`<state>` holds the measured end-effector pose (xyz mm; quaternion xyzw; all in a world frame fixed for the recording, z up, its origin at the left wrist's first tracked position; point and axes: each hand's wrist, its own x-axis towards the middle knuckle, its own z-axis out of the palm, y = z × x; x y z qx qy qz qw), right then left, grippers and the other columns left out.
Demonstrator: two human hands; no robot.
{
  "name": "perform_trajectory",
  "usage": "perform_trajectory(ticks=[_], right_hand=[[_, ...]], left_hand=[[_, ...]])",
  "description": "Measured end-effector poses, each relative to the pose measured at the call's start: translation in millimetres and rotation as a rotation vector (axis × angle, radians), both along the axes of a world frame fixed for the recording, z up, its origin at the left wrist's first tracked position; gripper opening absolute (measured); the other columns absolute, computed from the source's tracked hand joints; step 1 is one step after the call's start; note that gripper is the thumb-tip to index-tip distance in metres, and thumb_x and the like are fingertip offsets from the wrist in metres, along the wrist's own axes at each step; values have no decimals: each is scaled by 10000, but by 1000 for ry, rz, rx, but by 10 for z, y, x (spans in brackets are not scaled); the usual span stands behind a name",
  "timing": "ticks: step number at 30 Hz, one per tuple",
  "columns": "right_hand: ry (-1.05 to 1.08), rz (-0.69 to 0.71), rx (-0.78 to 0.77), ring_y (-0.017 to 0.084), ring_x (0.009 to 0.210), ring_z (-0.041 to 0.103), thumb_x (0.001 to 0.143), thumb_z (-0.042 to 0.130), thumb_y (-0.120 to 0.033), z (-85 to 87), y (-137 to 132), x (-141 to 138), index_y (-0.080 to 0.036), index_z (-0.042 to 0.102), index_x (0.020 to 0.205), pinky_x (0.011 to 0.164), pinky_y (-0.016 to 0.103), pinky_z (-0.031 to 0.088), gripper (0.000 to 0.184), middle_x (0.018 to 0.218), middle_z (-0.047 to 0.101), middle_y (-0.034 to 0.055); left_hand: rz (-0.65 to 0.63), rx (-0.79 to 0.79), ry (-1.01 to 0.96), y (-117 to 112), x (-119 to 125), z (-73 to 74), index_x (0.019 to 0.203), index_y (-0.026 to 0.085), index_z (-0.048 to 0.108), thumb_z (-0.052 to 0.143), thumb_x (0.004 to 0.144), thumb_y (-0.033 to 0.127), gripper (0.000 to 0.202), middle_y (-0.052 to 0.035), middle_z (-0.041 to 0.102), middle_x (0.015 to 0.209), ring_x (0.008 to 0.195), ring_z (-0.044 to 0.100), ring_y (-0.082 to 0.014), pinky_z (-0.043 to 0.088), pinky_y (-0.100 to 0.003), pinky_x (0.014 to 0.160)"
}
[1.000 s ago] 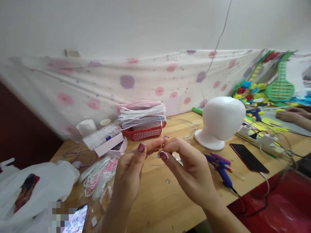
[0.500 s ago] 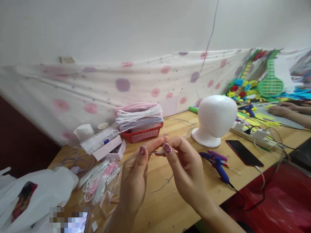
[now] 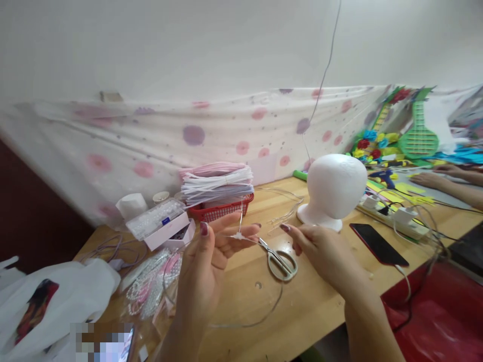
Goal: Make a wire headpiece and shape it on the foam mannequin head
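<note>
My left hand [image 3: 211, 251] is raised over the wooden table [image 3: 313, 306] with its fingers lightly curled, pinching a thin clear wire [image 3: 241, 232] that carries a tiny white piece. The wire loops down across the table. My right hand [image 3: 320, 246] has drawn away to the right, fingers pinched together on the other end of the wire as far as I can make out. A pair of scissors [image 3: 279, 261] lies on the table between the two hands.
A red basket [image 3: 222, 208] with white and pink strip bundles, a bead box [image 3: 160, 223], bagged bead strings [image 3: 151, 281], a white foam head [image 3: 332, 188], a dark phone [image 3: 378, 244], a power strip [image 3: 396, 213] with cables. Another person's hands [image 3: 445, 178] rest far right.
My hands, pinched close together before, have moved apart. The right hand pulled to the right, stretching the wire, and the scissors under them have come into view.
</note>
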<state>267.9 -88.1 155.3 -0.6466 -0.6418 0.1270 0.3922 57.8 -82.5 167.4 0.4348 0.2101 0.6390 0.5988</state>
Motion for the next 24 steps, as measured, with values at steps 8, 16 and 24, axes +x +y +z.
perform_trajectory(ticks=[8, 16, 24], right_hand=[[165, 131, 168, 263, 1054, 637, 878, 620, -486, -138, 52, -80, -231, 583, 1169, 897, 429, 513, 388, 1185, 667, 103], [266, 459, -34, 205, 988, 650, 1000, 442, -403, -510, 97, -358, -227, 626, 1057, 893, 394, 496, 261, 1030, 708, 56], [557, 509, -263, 87, 489, 341, 906, 551, -571, -749, 75, -185, -186, 533, 680, 485, 243, 251, 448, 531, 414, -59]], left_hand=[[-212, 42, -37, 39, -47, -59, 975, 187, 759, 582, 915, 515, 377, -46, 759, 712, 692, 729, -154, 601, -262, 728], [-355, -112, -135, 3, -44, 32, 972, 145, 698, 698, 879, 293, 175, 43, 586, 588, 555, 576, -60, 500, -170, 597], [-258, -68, 286, 51, -228, 38, 1049, 131, 628, 652, 894, 334, 257, -49, 705, 627, 539, 629, -130, 486, -213, 541]])
